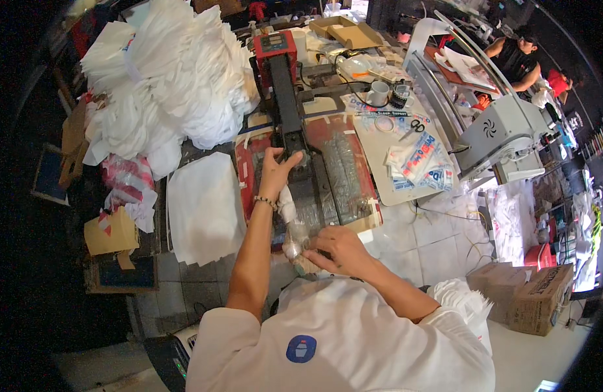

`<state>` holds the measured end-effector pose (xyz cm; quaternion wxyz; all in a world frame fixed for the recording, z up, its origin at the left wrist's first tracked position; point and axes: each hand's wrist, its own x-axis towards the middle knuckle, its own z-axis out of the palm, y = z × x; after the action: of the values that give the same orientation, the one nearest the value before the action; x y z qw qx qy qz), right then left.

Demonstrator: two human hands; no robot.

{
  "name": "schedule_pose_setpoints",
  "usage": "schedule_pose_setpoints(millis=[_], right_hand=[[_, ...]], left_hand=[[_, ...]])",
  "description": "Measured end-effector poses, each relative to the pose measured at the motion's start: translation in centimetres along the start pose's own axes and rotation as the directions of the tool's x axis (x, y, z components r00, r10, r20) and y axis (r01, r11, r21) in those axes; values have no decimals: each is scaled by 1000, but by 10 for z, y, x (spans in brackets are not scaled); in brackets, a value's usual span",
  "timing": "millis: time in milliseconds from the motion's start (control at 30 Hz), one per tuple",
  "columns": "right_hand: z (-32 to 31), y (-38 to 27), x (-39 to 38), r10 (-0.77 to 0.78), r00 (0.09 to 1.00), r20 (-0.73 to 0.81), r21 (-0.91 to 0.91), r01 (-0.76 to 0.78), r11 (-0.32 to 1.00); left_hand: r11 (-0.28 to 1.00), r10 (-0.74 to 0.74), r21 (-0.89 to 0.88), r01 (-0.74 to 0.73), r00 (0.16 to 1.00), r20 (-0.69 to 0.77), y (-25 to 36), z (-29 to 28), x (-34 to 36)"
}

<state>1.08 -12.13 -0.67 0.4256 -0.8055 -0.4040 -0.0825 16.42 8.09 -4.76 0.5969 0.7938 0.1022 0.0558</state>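
A heat press with a red control box [275, 43] and a black arm [283, 91] stands in front of me. Its handle [287, 206], wrapped in white material, slants toward my body. Farther forward, my left hand [275, 173] lies against the black metal by the arm's front end, thumb and fingers apart. My right hand [340, 249] is at the handle's near end, fingers curled against the wrapped tip. Its fingertips are partly hidden. Under the arm is a dark platen [301, 209], and worn red boards [344, 163] patched with tape spread out beneath.
Piled white sheets [184, 78] rise at the left, with a flat white stack [206, 209] nearer. On the right are scissors [414, 127], a mug [378, 93], printed sheets [419, 160] and a second grey press [504, 134]. Cardboard boxes [533, 297] stand lower right; a person [520, 62] works beyond.
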Motion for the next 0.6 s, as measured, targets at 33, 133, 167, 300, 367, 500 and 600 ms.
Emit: schedule_pose_setpoints(millis=[33,133,167,300,367,500,600], right_hand=[[-1,-2,0,15,999,51,-91,-10,996],[11,-4,-5,54,990,130,-232,-22,972],[16,-5,-7,77,984,158,-283,-30,959],[17,-25,-7,218,951,220,-364,-127,923],[13,-26,-2,247,938,242,-381,-142,913],[7,-22,-5,234,943,235,-378,-133,916],[-40,-71,35,185,939,289,-400,-57,915]], left_hand=[[1000,-18,-8,18,1000,11,4,0,-2],[999,-43,-10,43,999,27,13,0,-7],[999,-50,-5,50,998,34,15,0,-8],[1000,-20,0,20,1000,14,6,0,-4],[999,43,18,-42,999,-16,2,3,0],[996,87,12,-88,996,5,3,10,11],[925,141,340,-169,984,107,15,-30,51]])
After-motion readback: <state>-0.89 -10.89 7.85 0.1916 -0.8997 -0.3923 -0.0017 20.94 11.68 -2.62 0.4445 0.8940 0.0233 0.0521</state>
